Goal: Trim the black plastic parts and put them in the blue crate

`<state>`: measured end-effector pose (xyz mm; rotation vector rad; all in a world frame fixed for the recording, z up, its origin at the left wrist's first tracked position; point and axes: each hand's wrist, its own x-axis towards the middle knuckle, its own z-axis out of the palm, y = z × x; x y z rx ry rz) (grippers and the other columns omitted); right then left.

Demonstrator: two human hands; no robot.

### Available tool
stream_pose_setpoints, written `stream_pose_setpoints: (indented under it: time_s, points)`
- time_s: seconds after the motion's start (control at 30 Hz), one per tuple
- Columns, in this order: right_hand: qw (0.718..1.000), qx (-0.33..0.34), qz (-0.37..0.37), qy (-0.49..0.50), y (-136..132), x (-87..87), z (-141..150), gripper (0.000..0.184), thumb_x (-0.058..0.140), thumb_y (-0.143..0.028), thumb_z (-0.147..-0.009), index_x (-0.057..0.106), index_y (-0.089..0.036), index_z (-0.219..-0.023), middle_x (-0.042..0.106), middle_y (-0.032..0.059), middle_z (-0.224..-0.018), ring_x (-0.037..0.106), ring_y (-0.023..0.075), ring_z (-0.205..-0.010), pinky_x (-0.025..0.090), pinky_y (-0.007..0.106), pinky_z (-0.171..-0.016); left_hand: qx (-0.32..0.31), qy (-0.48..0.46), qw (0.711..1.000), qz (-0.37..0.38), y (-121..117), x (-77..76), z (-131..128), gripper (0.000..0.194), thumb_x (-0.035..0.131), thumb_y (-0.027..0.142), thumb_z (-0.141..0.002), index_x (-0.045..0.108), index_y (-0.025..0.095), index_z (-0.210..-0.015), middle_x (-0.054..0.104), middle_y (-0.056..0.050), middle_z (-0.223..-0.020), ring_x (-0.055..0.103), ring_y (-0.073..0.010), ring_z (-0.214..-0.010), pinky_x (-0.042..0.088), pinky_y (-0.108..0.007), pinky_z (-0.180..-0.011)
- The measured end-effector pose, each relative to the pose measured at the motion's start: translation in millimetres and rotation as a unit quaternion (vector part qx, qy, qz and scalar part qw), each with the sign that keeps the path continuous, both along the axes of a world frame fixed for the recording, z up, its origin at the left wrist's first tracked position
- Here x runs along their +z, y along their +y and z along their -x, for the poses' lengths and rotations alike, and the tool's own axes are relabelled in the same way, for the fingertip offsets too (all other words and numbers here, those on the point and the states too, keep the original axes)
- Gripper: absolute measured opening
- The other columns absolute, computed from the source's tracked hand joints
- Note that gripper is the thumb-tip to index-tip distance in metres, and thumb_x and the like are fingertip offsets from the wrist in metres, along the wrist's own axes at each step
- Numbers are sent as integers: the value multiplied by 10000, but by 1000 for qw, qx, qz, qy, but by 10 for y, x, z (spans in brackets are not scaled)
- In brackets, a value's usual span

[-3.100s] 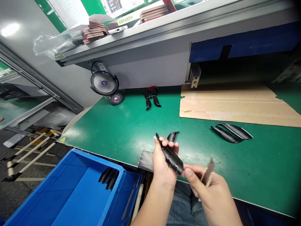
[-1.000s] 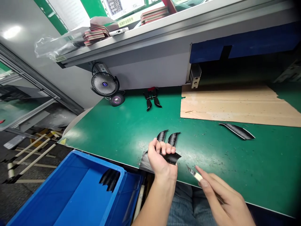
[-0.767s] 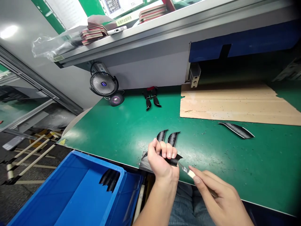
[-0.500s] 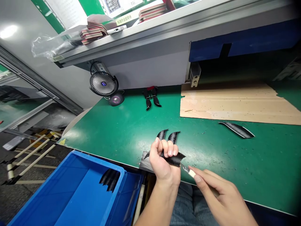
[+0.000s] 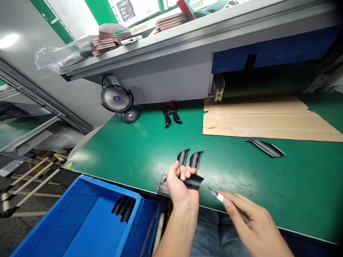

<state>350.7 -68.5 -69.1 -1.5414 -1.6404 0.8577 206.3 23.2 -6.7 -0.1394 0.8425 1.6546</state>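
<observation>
Black piece [image 5: 194, 182]: one end hidden inside left hand [image 5: 180, 191].
Craft knife [image 5: 219, 196]: handle hidden inside right hand [image 5: 254, 228].
Blue crate [image 5: 107, 184]: cut off by lower edge, left of hands.

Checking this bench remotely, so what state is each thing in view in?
Left hand: gripping a black curved piece.
Right hand: pinching a craft knife, blade exposed, apart from the piece.
Two black strips: lying on the green mat.
Lone striped strip: lying flat on the mat.
Cardboard sheet: flat, ragged-edged, speckled with dark bits.
Blue crate: holding a bunch of black pieces.
</observation>
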Motion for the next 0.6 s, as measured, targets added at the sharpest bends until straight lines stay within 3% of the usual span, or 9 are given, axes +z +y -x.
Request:
stream_pose_setpoints:
  time_s: [0.13,0.47,0.6]
  points:
    - [999,25,17,18,-1,81,64,321,448,-406,-946,640,-289,-1175,637,16,-817,645,162,-743,532,205,-620,-4,3,1000,-19,-22,52,-33,401,555,137,-758,287,202,-467,206,80,-404,257,-65,-390,337,-191,-408]
    - [998,54,4,22,48,149,75,335,443,-397,-946,668,-253,-1148,648,43,-770,657,193,-756,546,221,-615,-7,38,997,-61,-116,153,-88,380,530,125,-741,291,202,-456,200,75,-392,207,-65,-374,292,-198,-383]
    - [999,39,5,-2,50,142,79,323,451,-407,-940,678,-268,-1123,645,32,-742,653,183,-693,542,228,-619,-5,46,998,-46,-132,149,-95,383,525,136,-741,279,205,-456,180,78,-397,197,-66,-368,277,-201,-377]
